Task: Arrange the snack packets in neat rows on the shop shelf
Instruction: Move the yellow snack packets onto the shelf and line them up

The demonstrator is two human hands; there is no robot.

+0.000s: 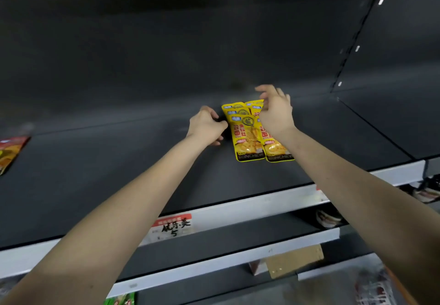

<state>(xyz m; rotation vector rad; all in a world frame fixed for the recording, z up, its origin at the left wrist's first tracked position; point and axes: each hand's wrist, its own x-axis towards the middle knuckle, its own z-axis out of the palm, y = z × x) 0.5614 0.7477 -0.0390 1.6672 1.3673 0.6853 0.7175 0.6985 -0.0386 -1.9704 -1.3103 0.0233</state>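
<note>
- Right grip (276,112) sits over the yellow packets (247,138); pinching or loose, I cannot tell.
- Left grip (207,126), curled on nothing, butts their edge beside it, probably squaring the row.

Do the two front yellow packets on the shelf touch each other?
Touching. In the head view the left front yellow packet and the right front yellow packet lie side by side, long edges meeting, no shelf showing between.
</note>
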